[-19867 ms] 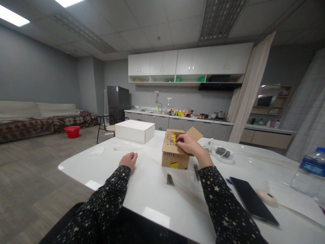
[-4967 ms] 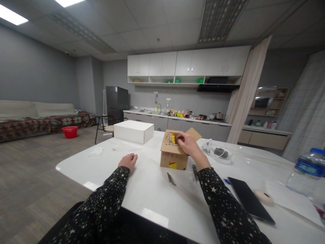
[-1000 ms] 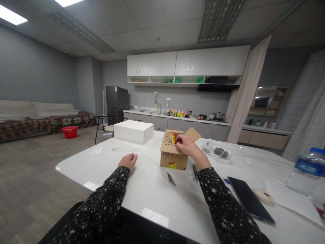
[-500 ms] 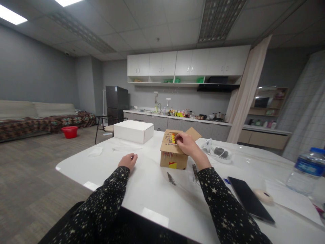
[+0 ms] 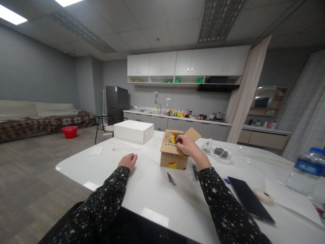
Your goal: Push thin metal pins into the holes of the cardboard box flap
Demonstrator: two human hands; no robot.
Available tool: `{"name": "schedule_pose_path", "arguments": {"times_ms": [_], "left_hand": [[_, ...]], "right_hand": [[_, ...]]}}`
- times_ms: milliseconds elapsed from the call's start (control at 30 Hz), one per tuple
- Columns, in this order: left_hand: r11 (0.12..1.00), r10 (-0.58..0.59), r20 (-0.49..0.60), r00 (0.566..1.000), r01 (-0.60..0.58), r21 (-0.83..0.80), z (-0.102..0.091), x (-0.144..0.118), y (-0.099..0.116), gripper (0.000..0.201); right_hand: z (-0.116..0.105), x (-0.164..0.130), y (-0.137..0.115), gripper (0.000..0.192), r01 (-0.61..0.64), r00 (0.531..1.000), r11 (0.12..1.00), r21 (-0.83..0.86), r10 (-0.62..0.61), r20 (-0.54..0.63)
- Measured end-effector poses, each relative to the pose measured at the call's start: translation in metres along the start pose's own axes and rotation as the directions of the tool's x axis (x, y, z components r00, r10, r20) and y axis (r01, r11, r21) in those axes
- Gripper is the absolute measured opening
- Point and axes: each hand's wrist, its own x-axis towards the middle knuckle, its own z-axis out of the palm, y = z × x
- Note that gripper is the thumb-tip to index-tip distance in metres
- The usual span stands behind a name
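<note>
A small cardboard box (image 5: 165,162) stands on the white table (image 5: 149,189), one flap raised at its right. Small grey bits, perhaps nail or screw heads, dot its top, and several thin metal shafts show on its front. Over the box top, my right hand (image 5: 187,145) has its fingers pinched together; whatever is between them is too small to make out. My left hand (image 5: 128,161) rests loosely curled on the table, left of the box, with nothing visible in it. In front of the box lie several nails (image 5: 171,179), and a dark strip of small pieces (image 5: 195,173) is beside my right wrist.
A white box (image 5: 133,131) sits at the back left. To the right are a white device with a cable (image 5: 220,154), a black phone (image 5: 250,198), a beige rounded object (image 5: 263,196), paper (image 5: 294,203) and a water bottle (image 5: 306,173). Tissue (image 5: 95,151) lies at left.
Hardly anything differs. My right hand has shifted very slightly over the box top; my left hand and the objects on the table stay in place.
</note>
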Motion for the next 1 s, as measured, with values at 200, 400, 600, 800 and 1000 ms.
{"name": "schedule_pose_path", "arguments": {"times_ms": [200, 400, 600, 800, 1000], "left_hand": [[1.0, 0.003, 0.009, 1.0, -0.003, 0.0, 0.0, 0.0, 0.0, 0.036], [1.0, -0.006, -0.002, 1.0, 0.006, 0.013, 0.0, 0.0, 0.001, 0.036], [1.0, 0.002, -0.01, 1.0, -0.002, -0.008, 0.001, 0.0, 0.0, 0.035], [1.0, 0.004, 0.002, 1.0, -0.004, -0.001, 0.002, 0.001, -0.002, 0.036], [1.0, -0.006, -0.009, 1.0, 0.006, -0.006, 0.001, 0.0, 0.0, 0.035]], "right_hand": [[0.001, 0.001, 0.001, 0.018, 0.006, 1.0, 1.0, 0.016, -0.006, -0.004], [-0.001, 0.0, -0.002, 0.014, -0.011, 1.0, 1.0, 0.017, 0.011, -0.006], [-0.002, -0.003, -0.007, 0.019, 0.048, 0.999, 0.998, 0.047, -0.048, -0.011], [0.002, -0.001, 0.0, 0.019, 0.044, 0.999, 0.997, 0.06, -0.042, -0.034], [0.004, 0.001, 0.004, 0.019, -0.001, 0.999, 0.999, 0.044, 0.003, -0.045]]}}
